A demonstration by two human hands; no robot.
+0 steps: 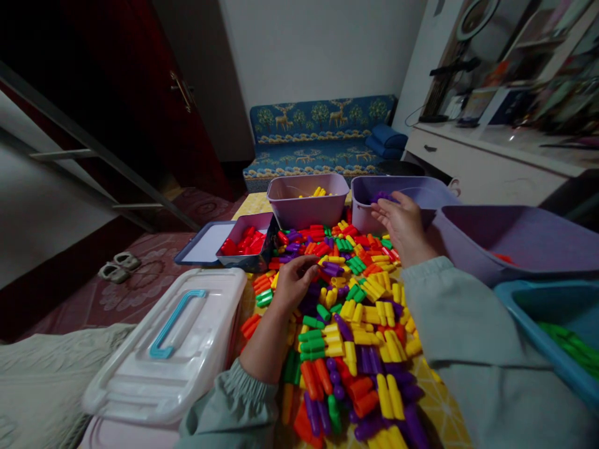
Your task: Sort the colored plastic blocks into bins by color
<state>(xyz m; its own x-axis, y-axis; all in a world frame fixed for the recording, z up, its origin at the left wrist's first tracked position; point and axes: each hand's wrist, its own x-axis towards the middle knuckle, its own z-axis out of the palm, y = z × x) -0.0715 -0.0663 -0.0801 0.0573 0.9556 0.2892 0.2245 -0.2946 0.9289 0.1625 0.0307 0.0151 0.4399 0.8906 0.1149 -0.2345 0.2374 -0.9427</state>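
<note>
My right hand reaches over the front edge of a lilac bin, fingers stretched and apart. Just beyond its fingertips are purple plastic pieces inside that bin. My left hand hovers low over the heap of plastic pieces, its fingers loosely bent and the thumb apart from them; I see nothing held in it. Nearest to it lie purple double-tube pieces. The heap mixes yellow pieces, green pieces, red and orange pieces and more purple ones.
Another lilac bin holds yellow pieces. At left, an open box contains red pieces. A lidded clear box with a blue handle stands nearer. On the right are a large purple bin and a blue bin with green pieces.
</note>
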